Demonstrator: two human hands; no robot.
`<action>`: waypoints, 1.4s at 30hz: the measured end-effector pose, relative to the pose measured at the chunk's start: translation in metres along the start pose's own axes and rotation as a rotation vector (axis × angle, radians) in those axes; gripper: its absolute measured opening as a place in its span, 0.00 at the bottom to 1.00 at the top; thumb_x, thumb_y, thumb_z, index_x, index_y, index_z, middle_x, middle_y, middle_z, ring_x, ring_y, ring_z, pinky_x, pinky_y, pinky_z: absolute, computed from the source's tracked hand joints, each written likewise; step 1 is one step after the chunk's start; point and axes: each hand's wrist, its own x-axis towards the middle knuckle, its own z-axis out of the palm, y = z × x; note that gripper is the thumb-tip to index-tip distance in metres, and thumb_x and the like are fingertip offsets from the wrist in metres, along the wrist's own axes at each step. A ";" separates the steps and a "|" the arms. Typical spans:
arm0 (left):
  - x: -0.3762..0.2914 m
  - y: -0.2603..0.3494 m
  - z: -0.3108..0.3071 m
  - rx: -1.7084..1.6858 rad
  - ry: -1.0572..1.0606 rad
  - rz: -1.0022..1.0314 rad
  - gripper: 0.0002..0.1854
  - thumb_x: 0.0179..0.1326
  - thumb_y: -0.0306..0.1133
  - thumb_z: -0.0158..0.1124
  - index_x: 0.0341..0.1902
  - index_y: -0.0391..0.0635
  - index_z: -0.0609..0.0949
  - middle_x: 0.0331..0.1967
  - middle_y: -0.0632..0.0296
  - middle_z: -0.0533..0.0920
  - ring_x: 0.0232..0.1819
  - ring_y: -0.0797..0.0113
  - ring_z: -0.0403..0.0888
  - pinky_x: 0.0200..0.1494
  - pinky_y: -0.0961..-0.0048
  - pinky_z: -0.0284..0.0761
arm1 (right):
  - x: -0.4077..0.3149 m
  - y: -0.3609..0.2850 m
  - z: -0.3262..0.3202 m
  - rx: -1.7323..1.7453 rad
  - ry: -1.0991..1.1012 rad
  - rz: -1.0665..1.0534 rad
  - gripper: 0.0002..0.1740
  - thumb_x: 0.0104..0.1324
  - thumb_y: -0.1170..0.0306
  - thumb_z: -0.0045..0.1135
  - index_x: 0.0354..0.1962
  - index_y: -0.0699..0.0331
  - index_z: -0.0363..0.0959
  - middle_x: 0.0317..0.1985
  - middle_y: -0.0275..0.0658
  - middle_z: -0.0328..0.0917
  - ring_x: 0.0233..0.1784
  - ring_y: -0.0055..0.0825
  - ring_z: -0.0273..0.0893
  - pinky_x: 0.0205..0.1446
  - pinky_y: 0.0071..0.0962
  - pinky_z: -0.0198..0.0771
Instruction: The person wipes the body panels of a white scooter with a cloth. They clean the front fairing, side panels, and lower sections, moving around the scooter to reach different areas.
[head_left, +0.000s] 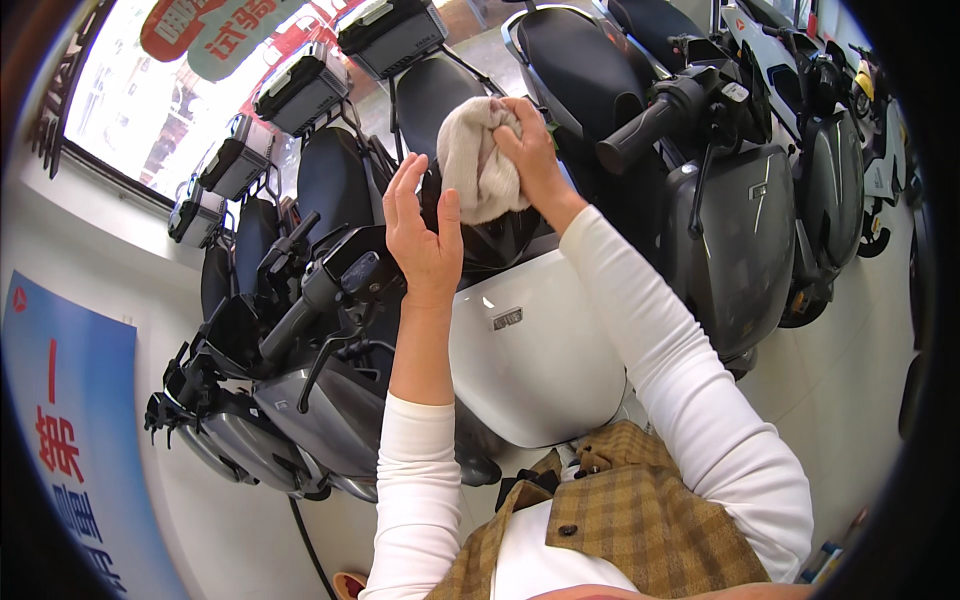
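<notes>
Bunched in my right hand (534, 154) is a whitish cloth (480, 169), held over the handlebar area of a scooter. That scooter's white front panel (536, 352) carries a small badge and lies just below my forearms. To the cloth's left, my left hand (421, 232) is raised with fingers extended and holds nothing. Behind the cloth shows a dark scooter seat (431, 94). The cloth and both hands hide most of the white scooter's handlebar and dashboard.
Grey scooters stand close on both sides, one with a black handlebar grip (637, 139) at right, another with a brake lever (322, 367) at left. Several top boxes (394, 37) sit behind the seats. A blue banner (82, 450) covers the left wall; tiled floor (810, 382) shows at right.
</notes>
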 end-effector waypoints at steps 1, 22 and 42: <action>-0.001 -0.001 0.002 0.001 0.015 -0.007 0.21 0.75 0.40 0.61 0.63 0.38 0.78 0.62 0.48 0.80 0.64 0.52 0.78 0.67 0.63 0.71 | 0.009 0.010 -0.006 0.134 -0.062 0.083 0.22 0.63 0.65 0.57 0.53 0.65 0.74 0.49 0.48 0.78 0.54 0.44 0.75 0.62 0.39 0.70; -0.002 0.001 -0.003 -0.001 0.015 -0.089 0.22 0.74 0.47 0.60 0.59 0.41 0.81 0.57 0.49 0.84 0.60 0.47 0.81 0.63 0.59 0.76 | -0.101 -0.038 -0.035 -0.189 -0.110 -0.234 0.23 0.62 0.76 0.52 0.56 0.65 0.71 0.56 0.52 0.75 0.65 0.52 0.69 0.70 0.42 0.65; -0.033 0.005 -0.003 -0.058 0.076 0.013 0.19 0.71 0.37 0.59 0.60 0.40 0.80 0.60 0.47 0.82 0.67 0.41 0.76 0.72 0.47 0.67 | -0.101 -0.059 -0.001 -0.547 -0.163 -0.645 0.10 0.65 0.70 0.65 0.44 0.58 0.80 0.59 0.46 0.72 0.61 0.49 0.72 0.62 0.45 0.72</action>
